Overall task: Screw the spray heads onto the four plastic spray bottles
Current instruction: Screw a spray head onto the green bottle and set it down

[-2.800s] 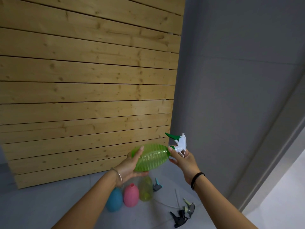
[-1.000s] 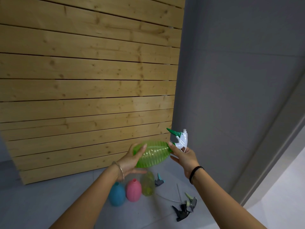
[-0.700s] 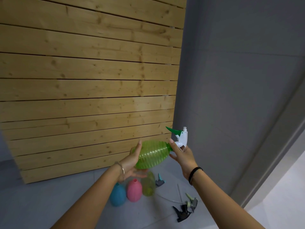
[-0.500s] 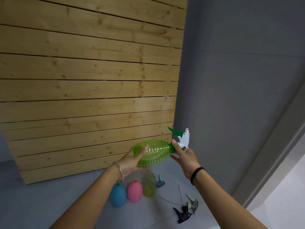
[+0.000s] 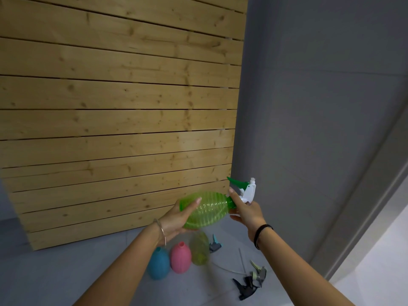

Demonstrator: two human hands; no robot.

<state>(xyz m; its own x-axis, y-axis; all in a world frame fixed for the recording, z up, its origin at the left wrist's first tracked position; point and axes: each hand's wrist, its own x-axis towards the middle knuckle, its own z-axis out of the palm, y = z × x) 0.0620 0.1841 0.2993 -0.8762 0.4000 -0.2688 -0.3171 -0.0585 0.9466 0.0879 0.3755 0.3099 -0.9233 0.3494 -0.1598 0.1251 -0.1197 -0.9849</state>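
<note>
Green bottle (image 5: 207,212) barely shifted; left hand (image 5: 176,219) grip wraps its base, right hand (image 5: 247,214) apparently pinches spray head (image 5: 248,191).

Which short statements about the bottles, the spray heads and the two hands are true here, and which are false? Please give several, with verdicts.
1. The left hand holds the green bottle by its body. True.
2. The green bottle is held upright. False: it lies about sideways, with its neck toward the right hand.
3. The right hand grips the white and green spray head at the bottle's neck. True.
4. The pink bottle on the floor already bears a spray head. False: its neck is bare.
5. Loose spray heads lie on the floor. True.
</note>
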